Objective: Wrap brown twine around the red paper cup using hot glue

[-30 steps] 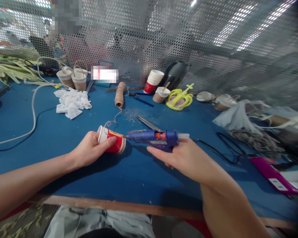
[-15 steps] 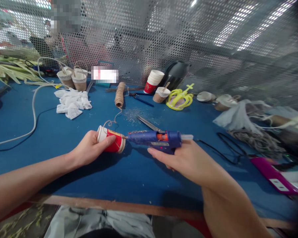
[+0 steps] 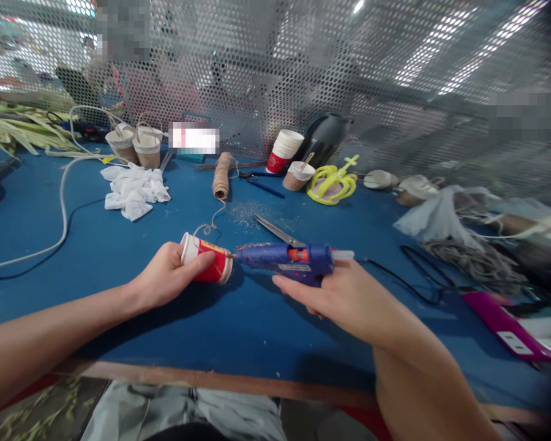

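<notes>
My left hand point(image 3: 169, 272) is closed round a red and white paper cup point(image 3: 213, 264), which lies tilted on its side with its base to the right. Twine is wound at the base end and runs loosely back to a twine roll point(image 3: 221, 176). In my right hand point(image 3: 340, 291) is a blue glue gun point(image 3: 280, 257), its nozzle at the cup's base edge. Whether the tip touches the cup is too small to tell. Open scissors point(image 3: 278, 230) lie just behind the glue gun.
Behind are white lace pieces point(image 3: 135, 188), twine-wrapped cups point(image 3: 147, 150), blue-handled pliers point(image 3: 264, 185), stacked cups point(image 3: 284, 150) and a yellow crown shape point(image 3: 331, 184). At right are a plastic bag point(image 3: 441, 214) and a magenta power strip point(image 3: 509, 327). A perforated metal screen point(image 3: 257, 73) stands behind.
The glue gun has shifted very slightly left, and its clear stick at the rear with it. My left hand and the cup have hardly moved.
</notes>
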`<action>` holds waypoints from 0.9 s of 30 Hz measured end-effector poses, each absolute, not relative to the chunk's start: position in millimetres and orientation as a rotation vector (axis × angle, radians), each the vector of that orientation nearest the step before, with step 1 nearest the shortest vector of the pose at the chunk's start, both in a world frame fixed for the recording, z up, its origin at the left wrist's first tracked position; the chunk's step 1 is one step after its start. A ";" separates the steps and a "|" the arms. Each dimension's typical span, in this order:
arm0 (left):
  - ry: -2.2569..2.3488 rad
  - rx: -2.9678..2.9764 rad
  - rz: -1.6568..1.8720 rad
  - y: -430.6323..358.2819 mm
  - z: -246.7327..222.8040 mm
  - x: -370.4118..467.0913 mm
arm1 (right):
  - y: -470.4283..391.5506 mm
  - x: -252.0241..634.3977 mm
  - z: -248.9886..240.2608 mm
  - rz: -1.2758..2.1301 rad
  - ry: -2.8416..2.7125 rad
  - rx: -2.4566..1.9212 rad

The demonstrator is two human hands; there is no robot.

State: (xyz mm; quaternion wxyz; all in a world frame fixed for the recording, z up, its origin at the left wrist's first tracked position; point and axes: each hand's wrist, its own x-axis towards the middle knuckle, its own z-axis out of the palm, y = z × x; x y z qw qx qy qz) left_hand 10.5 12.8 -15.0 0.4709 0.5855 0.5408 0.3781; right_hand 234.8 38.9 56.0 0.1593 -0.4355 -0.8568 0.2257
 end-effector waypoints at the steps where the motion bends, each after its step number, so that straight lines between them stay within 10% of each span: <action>1: 1.317 1.430 0.929 12.7 -15.0 10.4 | 38.5 234.8 56.1 0.651 -2.445 -1.237; 27: 1.327 1.456 0.912 14.5 -14.5 10.1 | 37.3 233.0 59.3 0.696 -2.446 -1.335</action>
